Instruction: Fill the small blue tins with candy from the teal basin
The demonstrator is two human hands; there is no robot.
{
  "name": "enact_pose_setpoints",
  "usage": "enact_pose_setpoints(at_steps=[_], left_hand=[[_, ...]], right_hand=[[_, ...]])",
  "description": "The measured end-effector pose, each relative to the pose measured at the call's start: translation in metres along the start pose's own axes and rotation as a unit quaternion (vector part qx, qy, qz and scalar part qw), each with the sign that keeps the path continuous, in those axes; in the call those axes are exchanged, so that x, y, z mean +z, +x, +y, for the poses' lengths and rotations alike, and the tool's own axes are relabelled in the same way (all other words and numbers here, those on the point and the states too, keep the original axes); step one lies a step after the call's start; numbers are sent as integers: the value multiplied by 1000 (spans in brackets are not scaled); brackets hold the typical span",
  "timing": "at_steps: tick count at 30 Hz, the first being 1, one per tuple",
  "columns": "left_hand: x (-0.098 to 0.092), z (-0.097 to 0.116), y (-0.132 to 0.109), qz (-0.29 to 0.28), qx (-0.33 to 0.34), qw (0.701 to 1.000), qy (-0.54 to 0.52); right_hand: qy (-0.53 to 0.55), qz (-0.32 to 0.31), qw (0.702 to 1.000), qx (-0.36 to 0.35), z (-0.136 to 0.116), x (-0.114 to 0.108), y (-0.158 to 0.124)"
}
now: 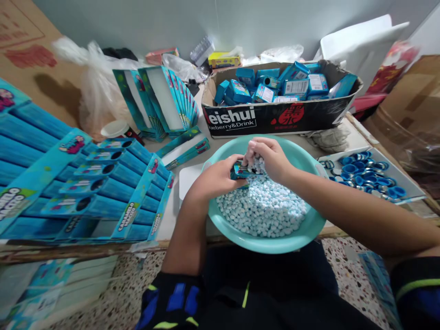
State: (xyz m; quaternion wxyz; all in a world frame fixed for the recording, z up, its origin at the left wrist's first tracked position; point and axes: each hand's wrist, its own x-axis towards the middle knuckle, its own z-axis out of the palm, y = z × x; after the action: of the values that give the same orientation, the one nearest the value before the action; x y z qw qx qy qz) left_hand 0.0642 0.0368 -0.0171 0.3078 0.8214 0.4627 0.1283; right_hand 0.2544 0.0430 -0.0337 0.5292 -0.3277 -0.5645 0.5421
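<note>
A turquoise basin stands at the table's front edge, with a heap of small white and pale blue candies in it. Over its far left part, my left hand is closed round a small blue candy box, which lies tilted on its side. My right hand is cupped against the box's end, fingers bent round a clump of the candies at that end. Whether candies are passing into the box is hidden by my fingers.
Behind the basin stands a black carton full of blue boxes. A white tray of blue and silver caps is at right. Blue display trays holding boxes fill the left side. A paper cup stands behind them.
</note>
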Motion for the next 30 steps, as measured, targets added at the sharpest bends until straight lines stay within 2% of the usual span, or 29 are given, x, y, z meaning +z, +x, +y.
enact_pose_setpoints(at_steps=[5, 11, 18, 23, 26, 30], left_hand=[[-2, 7, -1, -9, -1, 1000, -5], [-1, 3, 2, -6, -13, 1000, -20], [2, -1, 5, 15, -24, 999, -33], [1, 0, 6, 12, -39, 999, -15], [1, 0, 6, 46, -47, 997, -26], [4, -1, 6, 103, -31, 991, -75]], right_hand=[[-46, -18, 999, -16, -6, 4, -4], [-21, -33, 999, -31, -11, 5, -4], [-77, 23, 996, -35, -5, 0, -1], [-118, 23, 992, -42, 1, -5, 3], [-152, 30, 986, -59, 3, -6, 4], [-209, 79, 972, -80, 6, -10, 5]])
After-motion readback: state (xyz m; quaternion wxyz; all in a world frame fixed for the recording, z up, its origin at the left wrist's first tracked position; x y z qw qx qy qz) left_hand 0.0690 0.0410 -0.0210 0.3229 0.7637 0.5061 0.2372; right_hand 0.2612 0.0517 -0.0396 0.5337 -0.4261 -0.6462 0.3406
